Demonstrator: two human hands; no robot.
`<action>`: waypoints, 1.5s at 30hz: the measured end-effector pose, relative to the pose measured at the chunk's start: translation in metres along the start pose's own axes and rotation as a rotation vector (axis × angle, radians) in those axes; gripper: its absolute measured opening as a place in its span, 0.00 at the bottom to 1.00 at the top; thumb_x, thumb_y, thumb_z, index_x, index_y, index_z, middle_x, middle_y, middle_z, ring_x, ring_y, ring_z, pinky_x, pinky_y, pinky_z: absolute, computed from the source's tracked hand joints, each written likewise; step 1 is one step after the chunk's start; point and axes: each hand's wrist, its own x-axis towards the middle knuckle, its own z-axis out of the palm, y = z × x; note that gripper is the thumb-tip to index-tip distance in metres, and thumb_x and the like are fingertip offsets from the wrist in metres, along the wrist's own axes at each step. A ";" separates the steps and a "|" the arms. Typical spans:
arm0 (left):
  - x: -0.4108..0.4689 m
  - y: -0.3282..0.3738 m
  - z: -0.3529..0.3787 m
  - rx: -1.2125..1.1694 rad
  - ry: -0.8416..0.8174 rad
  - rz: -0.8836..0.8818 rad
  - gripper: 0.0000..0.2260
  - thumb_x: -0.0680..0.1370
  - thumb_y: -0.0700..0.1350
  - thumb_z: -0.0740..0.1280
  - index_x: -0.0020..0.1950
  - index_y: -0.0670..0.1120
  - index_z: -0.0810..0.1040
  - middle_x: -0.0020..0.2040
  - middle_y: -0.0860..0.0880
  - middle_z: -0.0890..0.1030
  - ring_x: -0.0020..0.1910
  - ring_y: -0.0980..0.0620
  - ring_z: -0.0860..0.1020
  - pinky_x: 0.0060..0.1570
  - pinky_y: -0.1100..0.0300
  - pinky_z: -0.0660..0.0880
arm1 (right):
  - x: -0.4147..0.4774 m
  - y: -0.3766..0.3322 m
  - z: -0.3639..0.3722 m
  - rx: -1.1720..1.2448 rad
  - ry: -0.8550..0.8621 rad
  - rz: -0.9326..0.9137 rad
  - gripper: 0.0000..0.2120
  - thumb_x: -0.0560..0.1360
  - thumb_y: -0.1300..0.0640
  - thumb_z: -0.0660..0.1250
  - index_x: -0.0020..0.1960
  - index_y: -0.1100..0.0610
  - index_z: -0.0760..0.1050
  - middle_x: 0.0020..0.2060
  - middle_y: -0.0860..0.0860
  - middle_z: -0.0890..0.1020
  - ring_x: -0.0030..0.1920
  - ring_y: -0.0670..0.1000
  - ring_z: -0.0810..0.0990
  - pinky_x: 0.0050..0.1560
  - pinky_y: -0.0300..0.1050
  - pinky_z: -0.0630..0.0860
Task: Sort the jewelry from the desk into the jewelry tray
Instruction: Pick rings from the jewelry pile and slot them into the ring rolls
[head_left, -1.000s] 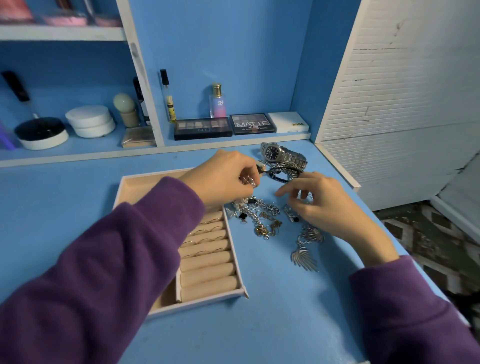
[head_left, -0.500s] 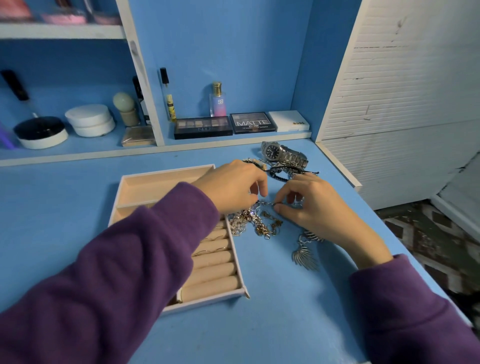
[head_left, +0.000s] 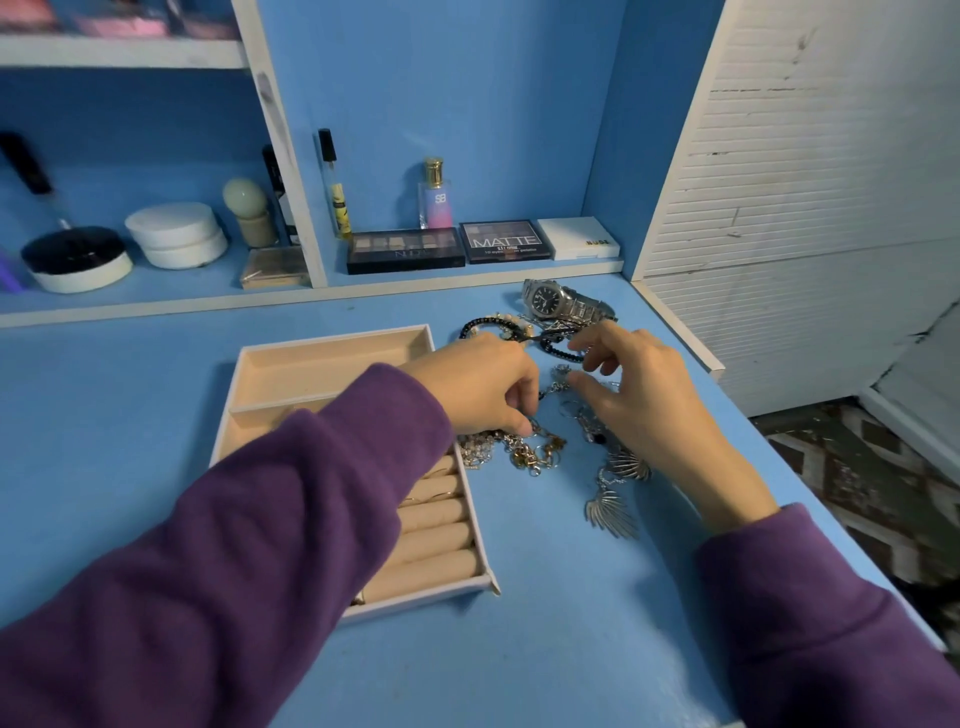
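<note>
Tangled heap of silver and gold chains (head_left: 524, 449) on blue desk (head_left: 545, 623), just right of beige compartment tray (head_left: 332, 358) | your left hand (head_left: 478, 389) pinches into it | your right hand (head_left: 641, 397) spread, gripping nothing | light, limp, snaggy: lift one strand.

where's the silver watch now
In the head view the silver watch lies far right on the desk, behind the dark bead bracelet and in front of the MATTE palette.

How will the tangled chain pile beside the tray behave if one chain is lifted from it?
The chain pile is probably floppy: thin links lie in loose loops. As it is tangled, neighbouring chains may come along. It looks light.
</note>
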 end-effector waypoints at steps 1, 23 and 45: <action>0.001 0.000 0.000 -0.003 -0.006 -0.006 0.08 0.72 0.48 0.71 0.49 0.48 0.79 0.43 0.52 0.80 0.37 0.57 0.73 0.31 0.68 0.65 | 0.000 0.001 -0.003 -0.006 0.000 -0.006 0.07 0.72 0.56 0.69 0.50 0.54 0.76 0.40 0.49 0.76 0.44 0.49 0.71 0.42 0.39 0.63; -0.016 0.000 -0.015 -0.256 0.192 -0.055 0.05 0.68 0.44 0.75 0.39 0.52 0.80 0.35 0.55 0.80 0.34 0.62 0.75 0.38 0.71 0.71 | -0.004 -0.008 -0.010 0.040 -0.076 -0.024 0.02 0.69 0.55 0.72 0.38 0.51 0.81 0.34 0.44 0.75 0.41 0.48 0.72 0.39 0.34 0.65; -0.058 -0.013 -0.014 -0.158 0.676 0.111 0.03 0.70 0.41 0.72 0.42 0.47 0.83 0.35 0.57 0.77 0.32 0.64 0.73 0.38 0.75 0.68 | -0.018 -0.048 -0.004 0.606 -0.350 -0.047 0.01 0.68 0.61 0.73 0.37 0.58 0.82 0.39 0.49 0.84 0.43 0.54 0.79 0.40 0.46 0.70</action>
